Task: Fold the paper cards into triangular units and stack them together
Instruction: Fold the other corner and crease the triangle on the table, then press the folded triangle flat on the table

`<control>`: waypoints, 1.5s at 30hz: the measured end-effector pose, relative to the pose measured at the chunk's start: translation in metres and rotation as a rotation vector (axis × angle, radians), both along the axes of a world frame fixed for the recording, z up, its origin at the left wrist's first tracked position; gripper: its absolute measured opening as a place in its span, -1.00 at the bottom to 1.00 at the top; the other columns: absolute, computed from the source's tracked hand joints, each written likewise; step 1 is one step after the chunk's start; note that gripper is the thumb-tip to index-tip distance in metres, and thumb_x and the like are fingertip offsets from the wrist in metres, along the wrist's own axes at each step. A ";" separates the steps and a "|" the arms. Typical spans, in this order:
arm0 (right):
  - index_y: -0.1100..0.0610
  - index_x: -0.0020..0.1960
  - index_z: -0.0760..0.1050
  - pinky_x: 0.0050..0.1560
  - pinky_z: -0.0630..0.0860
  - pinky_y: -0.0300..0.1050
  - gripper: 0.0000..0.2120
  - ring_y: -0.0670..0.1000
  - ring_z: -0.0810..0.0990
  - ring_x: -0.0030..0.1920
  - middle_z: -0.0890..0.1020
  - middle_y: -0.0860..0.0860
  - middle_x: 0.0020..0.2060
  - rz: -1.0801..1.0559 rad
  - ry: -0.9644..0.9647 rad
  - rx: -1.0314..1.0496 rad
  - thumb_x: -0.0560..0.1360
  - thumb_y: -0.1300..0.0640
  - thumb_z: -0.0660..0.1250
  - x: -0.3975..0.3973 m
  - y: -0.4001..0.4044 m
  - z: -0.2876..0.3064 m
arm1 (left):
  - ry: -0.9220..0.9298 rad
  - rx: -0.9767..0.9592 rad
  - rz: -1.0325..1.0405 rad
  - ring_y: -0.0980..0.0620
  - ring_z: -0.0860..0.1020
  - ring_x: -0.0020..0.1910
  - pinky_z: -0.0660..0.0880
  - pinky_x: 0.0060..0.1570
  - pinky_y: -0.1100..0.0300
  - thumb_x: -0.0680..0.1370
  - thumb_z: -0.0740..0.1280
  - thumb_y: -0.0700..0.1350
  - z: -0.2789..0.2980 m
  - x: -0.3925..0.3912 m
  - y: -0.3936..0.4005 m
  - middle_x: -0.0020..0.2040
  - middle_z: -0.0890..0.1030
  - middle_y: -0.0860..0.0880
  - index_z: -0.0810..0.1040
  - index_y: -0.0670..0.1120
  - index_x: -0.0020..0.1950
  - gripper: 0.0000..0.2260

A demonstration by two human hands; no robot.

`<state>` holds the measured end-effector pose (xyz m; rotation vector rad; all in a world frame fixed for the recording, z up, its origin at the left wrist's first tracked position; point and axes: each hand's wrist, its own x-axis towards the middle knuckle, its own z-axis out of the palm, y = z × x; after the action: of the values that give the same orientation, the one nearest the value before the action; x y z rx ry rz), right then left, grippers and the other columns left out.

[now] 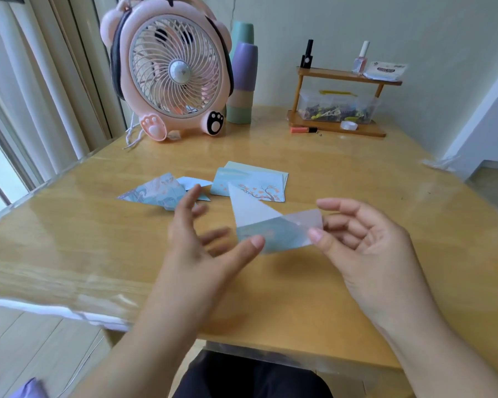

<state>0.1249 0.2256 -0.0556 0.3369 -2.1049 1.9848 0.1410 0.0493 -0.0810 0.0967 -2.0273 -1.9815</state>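
Currently mid-fold: right hand [365,239] pinches half-folded card [270,225] at its right end, thumb and forefinger curled on the flap, held just above table [357,297]. Left hand [202,237] spread open, thumb tip touching the card's lower edge, though blur makes contact uncertain. Looks light, thin, springy; creases easily, so best gripped at corners and folded edges. Finished triangular units [158,192] and flat card stack [253,182] lie beyond. Packet [387,70] on shelf [342,76] carries print, unreadable.
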 end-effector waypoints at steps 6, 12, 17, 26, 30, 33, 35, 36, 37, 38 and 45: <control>0.05 -0.07 0.56 -0.19 0.51 -0.33 -0.72 -0.12 0.61 -0.29 0.67 -0.03 -0.30 -0.016 0.020 -0.077 0.39 0.40 0.40 -0.012 -0.006 0.001 | -0.116 0.324 -0.293 0.01 0.68 -0.12 0.58 -0.19 0.26 0.38 0.46 -0.24 0.017 -0.017 0.011 -0.06 0.71 -0.10 0.63 -0.16 0.07 -0.73; 0.18 -0.09 0.61 -0.39 0.45 -0.32 -0.86 -0.10 0.56 -0.39 0.67 0.01 -0.34 0.111 -0.211 -0.044 0.37 0.16 0.38 -0.015 -0.008 -0.008 | -0.136 0.258 -0.285 0.07 0.66 -0.23 0.56 -0.28 0.31 0.44 0.41 -0.29 0.013 -0.021 0.015 -0.15 0.71 -0.13 0.65 -0.16 0.00 -0.85; 0.19 -0.26 0.62 -0.49 0.36 -0.30 -0.77 -0.08 0.46 -0.51 0.56 0.09 -0.48 0.076 -0.246 -0.027 0.27 0.02 0.39 -0.013 -0.006 -0.010 | -0.110 0.248 -0.345 0.05 0.68 -0.16 0.55 -0.25 0.31 0.42 0.41 -0.24 0.010 -0.016 0.013 -0.12 0.71 -0.11 0.63 -0.15 0.04 -0.79; 0.20 -0.27 0.62 -0.51 0.34 -0.30 -0.74 -0.09 0.42 -0.54 0.58 0.08 -0.49 -0.001 -0.220 -0.012 0.27 -0.02 0.40 -0.014 -0.004 -0.012 | -0.117 0.270 -0.367 0.00 0.68 -0.20 0.60 -0.19 0.26 0.33 0.42 -0.21 0.008 -0.014 0.013 -0.19 0.70 -0.17 0.58 -0.11 0.04 -0.71; 0.18 -0.28 0.61 -0.52 0.34 -0.30 -0.76 -0.10 0.42 -0.54 0.59 0.05 -0.50 0.004 -0.220 -0.029 0.26 -0.01 0.39 -0.013 -0.005 -0.011 | -0.115 0.277 -0.370 0.01 0.68 -0.20 0.59 -0.22 0.29 0.37 0.40 -0.25 0.008 -0.013 0.013 -0.17 0.70 -0.17 0.57 -0.16 0.08 -0.71; 0.19 -0.27 0.62 -0.53 0.33 -0.30 -0.75 -0.10 0.42 -0.55 0.59 0.05 -0.50 0.000 -0.224 -0.037 0.26 -0.01 0.39 -0.012 -0.005 -0.010 | -0.117 0.303 -0.379 0.03 0.68 -0.22 0.58 -0.26 0.31 0.40 0.37 -0.31 0.009 -0.013 0.014 -0.16 0.71 -0.17 0.57 -0.18 0.11 -0.72; 0.18 -0.29 0.62 -0.54 0.32 -0.30 -0.76 -0.09 0.41 -0.55 0.59 0.04 -0.50 -0.003 -0.229 -0.047 0.25 -0.01 0.40 -0.012 -0.005 -0.010 | -0.121 0.313 -0.383 0.04 0.68 -0.23 0.58 -0.27 0.32 0.40 0.37 -0.32 0.009 -0.013 0.014 -0.17 0.71 -0.16 0.57 -0.18 0.09 -0.72; 0.18 -0.30 0.61 -0.54 0.32 -0.30 -0.76 -0.09 0.41 -0.56 0.58 0.04 -0.50 -0.004 -0.230 -0.050 0.25 -0.01 0.40 -0.013 -0.005 -0.010 | -0.121 0.316 -0.385 0.04 0.68 -0.23 0.57 -0.28 0.32 0.39 0.37 -0.31 0.009 -0.012 0.014 -0.18 0.71 -0.16 0.58 -0.18 0.08 -0.72; 0.19 -0.30 0.61 -0.54 0.32 -0.30 -0.76 -0.10 0.41 -0.56 0.58 0.04 -0.50 -0.004 -0.228 -0.051 0.25 -0.01 0.41 -0.013 -0.005 -0.010 | -0.120 0.320 -0.386 0.04 0.68 -0.24 0.57 -0.28 0.32 0.38 0.38 -0.30 0.010 -0.012 0.014 -0.18 0.71 -0.16 0.58 -0.18 0.07 -0.73; 0.20 -0.29 0.61 -0.54 0.32 -0.30 -0.75 -0.10 0.41 -0.56 0.58 0.04 -0.50 -0.005 -0.225 -0.049 0.25 -0.01 0.41 -0.013 -0.005 -0.010 | -0.120 0.325 -0.386 0.05 0.68 -0.25 0.57 -0.29 0.32 0.36 0.38 -0.29 0.010 -0.012 0.015 -0.19 0.70 -0.17 0.59 -0.19 0.06 -0.73; 0.18 -0.33 0.59 -0.52 0.34 -0.31 -0.77 -0.10 0.42 -0.55 0.55 0.02 -0.54 -0.019 -0.188 -0.035 0.23 -0.01 0.42 -0.012 -0.006 -0.009 | -0.141 0.260 -0.394 0.01 0.68 -0.25 0.59 -0.26 0.26 0.33 0.42 -0.23 0.010 -0.012 0.017 -0.19 0.70 -0.18 0.61 -0.16 0.04 -0.72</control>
<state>0.1126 0.2198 -0.0647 0.1275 -2.1704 2.1133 0.1288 0.0661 -0.0709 -0.1198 -1.9795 -2.5415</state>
